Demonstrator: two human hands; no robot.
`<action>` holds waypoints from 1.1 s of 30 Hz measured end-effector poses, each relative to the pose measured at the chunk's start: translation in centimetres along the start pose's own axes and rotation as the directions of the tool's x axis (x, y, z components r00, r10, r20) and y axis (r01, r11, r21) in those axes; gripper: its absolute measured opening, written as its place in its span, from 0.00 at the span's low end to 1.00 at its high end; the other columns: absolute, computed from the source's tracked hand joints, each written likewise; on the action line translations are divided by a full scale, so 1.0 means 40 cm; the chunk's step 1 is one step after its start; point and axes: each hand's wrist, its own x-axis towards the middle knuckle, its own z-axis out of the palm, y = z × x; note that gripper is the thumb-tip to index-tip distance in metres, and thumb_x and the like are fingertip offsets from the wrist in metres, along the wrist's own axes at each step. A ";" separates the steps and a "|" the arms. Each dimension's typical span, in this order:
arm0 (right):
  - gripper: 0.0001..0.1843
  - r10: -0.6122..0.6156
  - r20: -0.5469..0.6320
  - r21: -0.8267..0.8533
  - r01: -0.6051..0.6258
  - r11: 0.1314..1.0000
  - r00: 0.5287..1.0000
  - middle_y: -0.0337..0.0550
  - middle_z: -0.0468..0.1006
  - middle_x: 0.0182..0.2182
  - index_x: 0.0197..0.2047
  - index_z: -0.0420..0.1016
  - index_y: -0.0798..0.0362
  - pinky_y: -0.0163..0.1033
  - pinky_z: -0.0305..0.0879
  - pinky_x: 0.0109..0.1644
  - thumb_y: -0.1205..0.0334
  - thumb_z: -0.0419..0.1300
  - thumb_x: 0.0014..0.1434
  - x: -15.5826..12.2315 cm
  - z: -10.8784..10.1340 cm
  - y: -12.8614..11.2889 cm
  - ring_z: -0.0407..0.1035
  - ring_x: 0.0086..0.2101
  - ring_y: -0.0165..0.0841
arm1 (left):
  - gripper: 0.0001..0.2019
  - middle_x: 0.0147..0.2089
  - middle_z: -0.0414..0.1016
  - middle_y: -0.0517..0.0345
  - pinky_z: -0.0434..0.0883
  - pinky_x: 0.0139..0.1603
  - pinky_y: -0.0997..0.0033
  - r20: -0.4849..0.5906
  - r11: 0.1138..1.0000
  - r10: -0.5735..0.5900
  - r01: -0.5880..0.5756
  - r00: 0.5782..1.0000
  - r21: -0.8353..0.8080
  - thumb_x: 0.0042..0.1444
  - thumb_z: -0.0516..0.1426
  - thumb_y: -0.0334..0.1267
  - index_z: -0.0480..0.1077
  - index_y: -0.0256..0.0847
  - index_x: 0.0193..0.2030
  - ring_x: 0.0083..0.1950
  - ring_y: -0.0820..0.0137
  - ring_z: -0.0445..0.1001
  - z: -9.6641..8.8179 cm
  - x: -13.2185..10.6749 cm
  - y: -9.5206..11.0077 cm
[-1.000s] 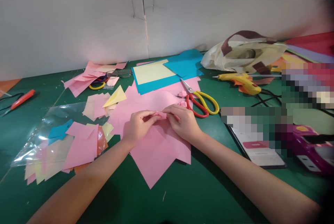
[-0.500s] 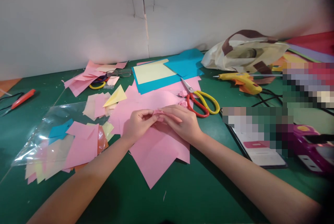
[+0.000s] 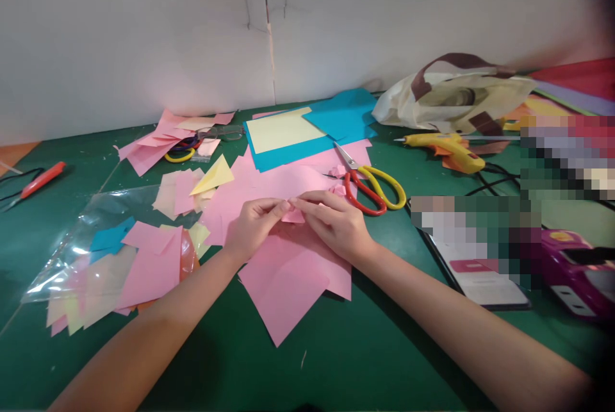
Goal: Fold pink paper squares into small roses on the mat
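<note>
A small piece of pink paper (image 3: 293,215) is pinched between my left hand (image 3: 255,225) and my right hand (image 3: 339,225), partly covered by the fingers. Both hands are closed, their fingertips meeting on the paper. Below them lie larger pink sheets (image 3: 287,293) on the green table. Just beyond my right hand are scissors (image 3: 369,182) with one red and one yellow handle, blades pointing away. Small folded pink paper pieces (image 3: 337,189) sit beside the scissors' handles.
Left, a clear plastic bag (image 3: 72,252) holds coloured paper pieces. Blue sheets (image 3: 343,111) and a cream sheet (image 3: 283,130) lie behind. At right are a yellow glue gun (image 3: 444,146), a cloth bag (image 3: 403,101), a phone (image 3: 485,280) and a purple device (image 3: 571,271).
My fingers have shifted on the small pink paper; its lower flap now shows more between my hands. My right fingers are more extended. The surrounding things have stayed put.
</note>
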 end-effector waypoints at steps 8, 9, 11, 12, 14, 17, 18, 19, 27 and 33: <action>0.09 0.215 0.044 0.137 -0.219 0.966 0.976 0.46 0.79 0.36 0.41 0.78 0.52 0.40 0.73 0.43 0.67 0.58 0.58 0.017 -0.007 -0.018 0.74 0.37 0.33 | 0.12 0.32 0.80 0.54 0.73 0.34 0.73 0.003 0.989 0.009 -0.009 1.000 0.147 0.57 0.56 0.42 0.77 0.37 0.32 0.35 0.67 0.77 0.009 -0.007 0.012; 0.08 0.264 0.055 0.154 -0.269 0.951 0.963 0.45 0.79 0.35 0.40 0.78 0.52 0.40 0.73 0.41 0.67 0.59 0.58 0.020 -0.007 -0.018 0.74 0.36 0.33 | 0.12 0.32 0.80 0.54 0.74 0.35 0.72 0.012 0.988 0.012 -0.014 1.000 0.152 0.57 0.56 0.42 0.77 0.37 0.32 0.35 0.67 0.77 0.010 -0.008 0.013; 0.08 0.349 0.087 0.191 -0.359 0.913 0.933 0.43 0.81 0.34 0.39 0.79 0.50 0.39 0.72 0.39 0.66 0.61 0.57 0.024 -0.007 -0.017 0.75 0.35 0.33 | 0.11 0.32 0.80 0.54 0.74 0.37 0.71 0.005 0.987 0.023 -0.023 1.000 0.161 0.57 0.55 0.41 0.76 0.37 0.34 0.35 0.67 0.78 0.013 -0.011 0.016; 0.07 0.386 0.102 0.209 -0.399 0.893 0.917 0.42 0.81 0.33 0.39 0.79 0.49 0.38 0.72 0.38 0.66 0.61 0.56 0.026 -0.006 -0.016 0.75 0.34 0.33 | 0.11 0.32 0.80 0.54 0.74 0.38 0.71 -0.011 0.985 0.033 -0.031 0.999 0.168 0.57 0.55 0.41 0.76 0.38 0.34 0.35 0.67 0.78 0.014 -0.011 0.017; 0.06 0.450 0.121 0.239 -0.466 0.852 0.885 0.41 0.81 0.32 0.37 0.80 0.49 0.38 0.71 0.36 0.65 0.62 0.56 0.028 -0.006 -0.016 0.75 0.33 0.33 | 0.10 0.31 0.80 0.55 0.75 0.39 0.71 -0.028 0.982 0.048 -0.042 0.998 0.184 0.57 0.56 0.40 0.76 0.38 0.34 0.35 0.68 0.78 0.016 -0.012 0.020; 0.05 0.525 0.105 0.257 -0.533 0.806 0.845 0.41 0.82 0.31 0.35 0.80 0.50 0.37 0.70 0.35 0.66 0.62 0.55 0.028 -0.006 -0.017 0.75 0.32 0.32 | 0.06 0.32 0.80 0.56 0.75 0.39 0.70 -0.011 0.982 0.032 -0.029 0.999 0.188 0.53 0.60 0.38 0.76 0.39 0.33 0.36 0.67 0.78 0.019 -0.010 0.021; 0.05 0.531 0.097 0.261 -0.536 0.803 0.842 0.41 0.82 0.30 0.34 0.80 0.50 0.37 0.70 0.35 0.66 0.62 0.55 0.027 -0.006 -0.018 0.75 0.32 0.32 | 0.05 0.32 0.80 0.56 0.75 0.39 0.70 -0.007 0.983 0.020 -0.018 1.000 0.184 0.52 0.60 0.38 0.76 0.39 0.33 0.37 0.67 0.78 0.019 -0.009 0.020; 0.05 0.527 0.090 0.262 -0.531 0.806 0.845 0.40 0.82 0.30 0.34 0.80 0.50 0.37 0.69 0.34 0.67 0.63 0.54 0.026 -0.007 -0.019 0.75 0.31 0.32 | 0.05 0.32 0.80 0.56 0.75 0.40 0.70 -0.009 0.984 0.008 -0.006 1.000 0.177 0.52 0.61 0.37 0.76 0.39 0.32 0.36 0.68 0.77 0.018 -0.008 0.018; 0.05 0.467 0.083 0.262 -0.471 0.842 0.881 0.40 0.81 0.27 0.33 0.79 0.51 0.37 0.67 0.31 0.66 0.61 0.56 0.026 -0.007 -0.025 0.73 0.28 0.31 | 0.05 0.31 0.80 0.56 0.74 0.41 0.69 0.009 0.986 0.009 -0.010 1.000 0.167 0.52 0.60 0.37 0.76 0.39 0.29 0.36 0.68 0.77 0.016 -0.003 0.015; 0.10 0.276 0.021 0.136 -0.276 0.951 0.961 0.43 0.78 0.35 0.40 0.78 0.48 0.40 0.70 0.41 0.68 0.59 0.58 0.020 -0.002 -0.014 0.72 0.36 0.33 | 0.08 0.30 0.79 0.56 0.73 0.36 0.71 0.027 0.973 0.019 -0.025 0.999 0.229 0.54 0.59 0.38 0.75 0.38 0.26 0.34 0.68 0.77 0.013 -0.005 0.014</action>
